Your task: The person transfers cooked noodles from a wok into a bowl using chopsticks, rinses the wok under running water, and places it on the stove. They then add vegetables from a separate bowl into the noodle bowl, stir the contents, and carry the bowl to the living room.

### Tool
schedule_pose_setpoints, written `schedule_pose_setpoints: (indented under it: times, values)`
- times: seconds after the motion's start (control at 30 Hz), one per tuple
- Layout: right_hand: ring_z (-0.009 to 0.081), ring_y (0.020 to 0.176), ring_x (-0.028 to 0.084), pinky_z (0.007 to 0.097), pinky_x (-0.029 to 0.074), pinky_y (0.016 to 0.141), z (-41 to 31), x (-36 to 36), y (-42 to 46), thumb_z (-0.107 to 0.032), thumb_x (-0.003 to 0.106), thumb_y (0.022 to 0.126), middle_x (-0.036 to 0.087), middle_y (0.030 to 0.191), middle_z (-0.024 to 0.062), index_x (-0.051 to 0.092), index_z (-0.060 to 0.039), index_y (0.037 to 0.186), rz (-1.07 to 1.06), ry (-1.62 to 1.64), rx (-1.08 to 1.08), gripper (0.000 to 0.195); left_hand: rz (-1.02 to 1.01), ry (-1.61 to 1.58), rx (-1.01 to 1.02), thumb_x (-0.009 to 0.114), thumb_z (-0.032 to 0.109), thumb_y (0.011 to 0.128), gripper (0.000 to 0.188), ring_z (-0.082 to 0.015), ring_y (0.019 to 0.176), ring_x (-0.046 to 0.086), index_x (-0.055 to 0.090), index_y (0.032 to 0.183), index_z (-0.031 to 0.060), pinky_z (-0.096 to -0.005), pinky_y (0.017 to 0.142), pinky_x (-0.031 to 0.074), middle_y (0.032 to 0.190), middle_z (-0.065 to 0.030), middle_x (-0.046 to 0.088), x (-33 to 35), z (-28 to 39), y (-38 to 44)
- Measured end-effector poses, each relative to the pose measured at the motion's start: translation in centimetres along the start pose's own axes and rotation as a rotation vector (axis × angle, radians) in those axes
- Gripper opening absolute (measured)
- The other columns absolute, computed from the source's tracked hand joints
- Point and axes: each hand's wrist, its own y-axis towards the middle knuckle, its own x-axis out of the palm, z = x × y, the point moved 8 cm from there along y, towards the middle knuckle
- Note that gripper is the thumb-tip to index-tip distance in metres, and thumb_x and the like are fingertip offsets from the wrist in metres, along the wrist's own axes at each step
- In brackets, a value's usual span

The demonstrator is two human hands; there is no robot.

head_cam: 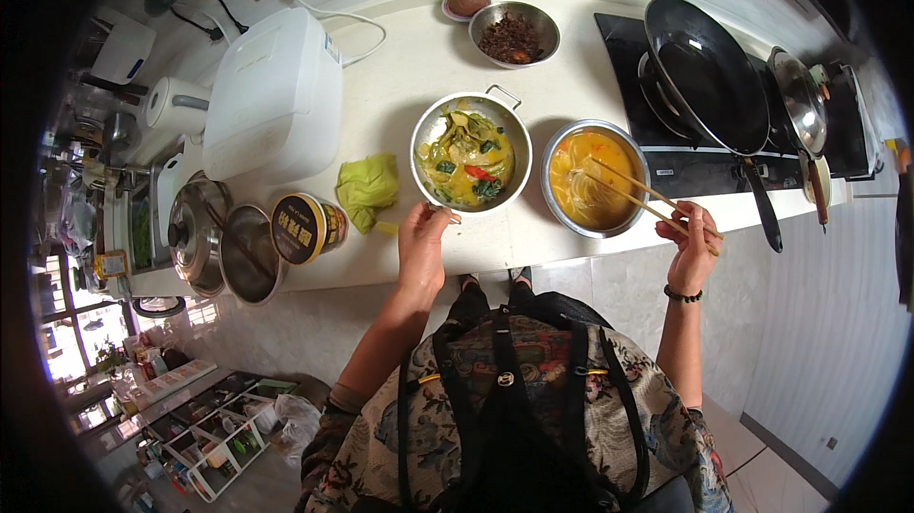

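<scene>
My left hand (421,238) grips the near loop handle of a two-handled metal pan (471,207), which holds green vegetables, a red pepper piece and yellowish broth. To its right stands a steel bowl (545,177) of orange soup with thin noodles. My right hand (689,242) is closed around a pair of wooden chopsticks (646,200), whose tips reach into the soup. A bunched yellow-green cloth (368,188) lies left of the pan. Behind, a metal bowl (550,27) holds a dark red-brown food, beside a small dish (450,12) with a brown lump.
On the right, a black wok (707,77) rests on the hob (621,63), its handle past the counter edge, beside a lidded pan (800,110). On the left are a white plastic container (271,99), a black-lidded tub (298,229), a metal bowl (246,256) and a lidded pot (187,227).
</scene>
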Motion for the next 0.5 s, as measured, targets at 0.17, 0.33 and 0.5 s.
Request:
schedule_pose_setpoints:
  times: [0.17, 0.33, 0.5]
  values:
    - [0.0194, 0.06, 0.063, 0.0275, 0.053, 0.053, -1.9, 5.3, -1.1, -0.021, 0.047, 0.092, 0.063, 0.076, 0.0126, 0.059, 0.0039, 0.091, -0.172, 0.134, -0.055, 0.028, -0.006, 0.037, -0.007, 0.056, 0.006, 0.081, 0.009, -0.01, 0.078, 0.053, 0.057, 0.089, 0.0029, -0.025, 0.075, 0.04, 0.082, -0.0022, 0.059, 0.4, -0.3, 0.1]
    - [0.0176, 0.059, 0.062, 0.0253, 0.054, 0.053, 1.3, 12.1, -1.9, -0.014, 0.052, 0.09, 0.062, 0.079, 0.0112, 0.061, 0.0069, 0.088, -0.366, 0.101, 0.135, 0.023, 0.006, 0.043, -0.019, 0.056, 0.003, 0.078, 0.008, -0.0088, 0.076, 0.052, 0.057, 0.086, 0.001, -0.0241, 0.076, 0.039, 0.08, -0.0026, 0.059, 1.2, -0.4, -0.1]
    - [0.02, 0.061, 0.062, 0.0272, 0.053, 0.055, 0.7, 15.1, -3.0, -0.019, 0.05, 0.091, 0.061, 0.079, 0.0131, 0.06, 0.0082, 0.088, -0.472, 0.2, 0.129, 0.029, 0.008, -0.003, -0.024, 0.056, 0.004, 0.079, 0.008, -0.0091, 0.077, 0.052, 0.058, 0.086, 0.0011, -0.0246, 0.077, 0.039, 0.08, -0.0028, 0.059, 1.0, -0.4, -0.1]
